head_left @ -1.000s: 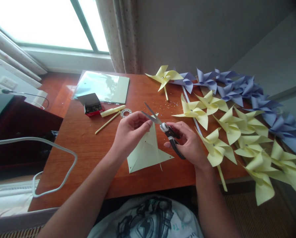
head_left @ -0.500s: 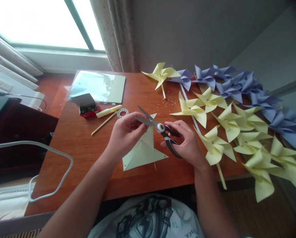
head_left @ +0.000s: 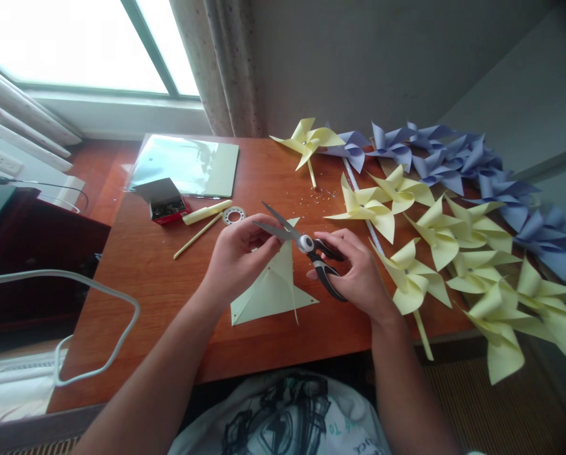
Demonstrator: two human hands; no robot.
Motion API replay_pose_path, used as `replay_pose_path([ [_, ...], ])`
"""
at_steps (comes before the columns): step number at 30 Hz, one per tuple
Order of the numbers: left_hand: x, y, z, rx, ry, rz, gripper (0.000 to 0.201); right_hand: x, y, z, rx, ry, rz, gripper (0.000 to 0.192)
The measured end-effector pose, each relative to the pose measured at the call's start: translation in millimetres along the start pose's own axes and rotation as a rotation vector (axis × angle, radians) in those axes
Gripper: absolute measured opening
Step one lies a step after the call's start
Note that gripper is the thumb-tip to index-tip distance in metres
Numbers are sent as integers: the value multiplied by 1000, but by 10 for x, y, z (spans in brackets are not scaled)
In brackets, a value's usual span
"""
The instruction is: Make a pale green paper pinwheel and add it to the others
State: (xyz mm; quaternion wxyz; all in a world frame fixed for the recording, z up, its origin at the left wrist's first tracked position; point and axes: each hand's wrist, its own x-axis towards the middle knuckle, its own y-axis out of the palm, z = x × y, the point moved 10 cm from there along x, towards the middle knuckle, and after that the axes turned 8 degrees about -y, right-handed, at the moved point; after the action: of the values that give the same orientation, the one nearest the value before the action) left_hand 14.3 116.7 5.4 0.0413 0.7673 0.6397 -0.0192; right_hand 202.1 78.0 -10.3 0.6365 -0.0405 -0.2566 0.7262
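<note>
Scissors (head_left: 306,246) open wide at the middle of the desk (head_left: 145,265), blades spread toward ten o'clock, black handles locked in the right hand (head_left: 354,275), fingers curled through the loops. Left hand (head_left: 238,256) is pinched shut on the upper corner of the folded yellow paper (head_left: 271,287), lifting that corner clear of the wood so the blades can straddle the edge. The paper's lower points rest flat on the desk, which steadies the sheet while the top is held taut. A thin sliver of yellow hangs off the paper at five o'clock, close to the fold.

Out at two and three o'clock, a run of yellow pinwheels (head_left: 434,243) lies in overlapping rows, sticks pointing back toward the person, and beyond them, along the wall, the purple pinwheels (head_left: 453,161), all kept clear of the cutting spot. At ten o'clock sits an open box of pins (head_left: 165,203), lid up and within reach, with a tape ring (head_left: 234,216) and a yellow stick (head_left: 195,235) just beside it. Farther back, a shiny pack of sheets (head_left: 188,165) lies flat by the window. Tiny paper specks dot the desk at twelve o'clock.
</note>
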Motion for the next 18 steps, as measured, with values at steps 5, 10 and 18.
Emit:
replay_pose_path([
  [5,3,5,16,-9,3,4,15,-1,-4,-1,-1,0,-2,56],
  [10,1,12,25,9,38,19,7,1,-1,7,-6,-27,-1,56],
  [18,2,9,32,40,41,5,5,-9,-8,1,-45,-61,1,53],
])
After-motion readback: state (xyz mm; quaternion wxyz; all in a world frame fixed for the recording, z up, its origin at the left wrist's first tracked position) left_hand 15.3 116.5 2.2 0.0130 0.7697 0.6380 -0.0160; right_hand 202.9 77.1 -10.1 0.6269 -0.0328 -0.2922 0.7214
